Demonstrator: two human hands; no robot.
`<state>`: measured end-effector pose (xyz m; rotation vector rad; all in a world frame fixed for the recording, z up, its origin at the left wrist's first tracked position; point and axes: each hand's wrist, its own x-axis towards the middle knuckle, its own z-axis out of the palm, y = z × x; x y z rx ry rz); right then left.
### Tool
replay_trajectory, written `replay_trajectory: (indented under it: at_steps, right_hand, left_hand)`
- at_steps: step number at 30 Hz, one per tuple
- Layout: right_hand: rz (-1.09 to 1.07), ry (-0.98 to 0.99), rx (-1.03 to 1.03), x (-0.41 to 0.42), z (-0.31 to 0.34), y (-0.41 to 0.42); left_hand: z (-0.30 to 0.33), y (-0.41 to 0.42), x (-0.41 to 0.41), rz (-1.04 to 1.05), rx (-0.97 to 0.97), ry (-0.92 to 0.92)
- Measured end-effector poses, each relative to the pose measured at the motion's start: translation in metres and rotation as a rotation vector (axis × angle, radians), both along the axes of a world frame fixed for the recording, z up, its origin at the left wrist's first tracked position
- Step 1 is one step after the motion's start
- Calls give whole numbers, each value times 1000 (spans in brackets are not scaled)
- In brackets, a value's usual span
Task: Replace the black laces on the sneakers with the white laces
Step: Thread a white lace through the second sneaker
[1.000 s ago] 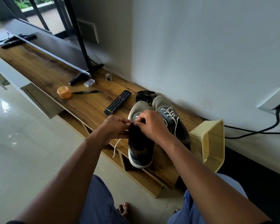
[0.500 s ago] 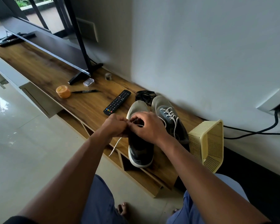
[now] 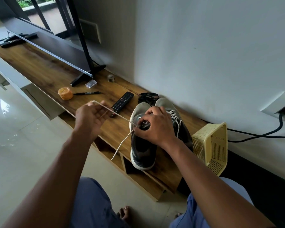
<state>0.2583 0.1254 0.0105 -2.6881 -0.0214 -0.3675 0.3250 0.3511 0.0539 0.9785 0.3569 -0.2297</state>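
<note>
TV console (image 3: 39, 63): long wooden top along the wall; carries all items listed below.
Television (image 3: 56, 45): stands on the console's far end, on black feet.
Basket (image 3: 211, 145): yellow perforated plastic, tipped on its side, just beside the right sneaker.
Left sneaker (image 3: 142, 145): grey and black, heel at the console's near edge; white lace (image 3: 120, 116) partly threaded, one end hanging over the edge.
Right sneaker (image 3: 174, 112): touching the left one; laced in white.
Left hand (image 3: 90, 117): raised left of the sneakers, fingers gripping the taut lace.
Right hand (image 3: 155, 127): on the left sneaker, fingertips pinching at the eyelets.
Remote control (image 3: 123, 102): black, near the left sneaker's toe.
Black laces (image 3: 147, 97): bundled beyond the toes.
Orange jar (image 3: 65, 93): beside a black marker (image 3: 86, 93).
</note>
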Motion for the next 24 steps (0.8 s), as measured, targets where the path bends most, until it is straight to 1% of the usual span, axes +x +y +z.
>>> replay_trajectory:
  at_steps: [2,3,5,8,10,12,14,16,17,19,20,21,23,24]
  right_hand:
    - [-8,19,25,-1,0,-1]
    - [-11,30,38,-1,0,-2]
    - [-14,50,60,-1,-1,-3]
    - [-11,58,72,-2,-2,-5]
    - [-14,58,84,-3,-3,-6]
    - [-17,62,98,-4,-4,-6]
    - [-19,59,103,-5,-5,-6]
    - [-15,72,102,-6,-5,-7]
    - [-13,83,105,-6,-5,-8]
    - [-10,89,114,-9,-4,-11]
    - [-9,92,117,-10,-2,-12]
    - [-6,102,121,-11,-1,-13]
    - [0,132,138,-15,3,-14]
    - [3,146,150,-17,4,-14]
  left_hand:
    - [-1,12,2,53,-187,-42]
    - [-1,15,1,68,-230,-58]
    - [-2,19,0,62,-236,-73]
    - [-4,22,1,24,-100,-99]
    - [-6,25,3,66,6,-101]
    - [-8,30,4,116,84,-75]
    - [-10,33,5,77,173,-12]
    - [-11,31,1,-90,341,90]
    - [-12,28,-2,-211,473,138]
    - [-19,23,-6,-483,810,180]
    - [-23,19,-8,-626,936,190]
    - [-27,15,-10,-778,1018,200]
    - [-31,11,-15,-1052,1198,142]
    - [-33,9,-16,-1106,1281,75]
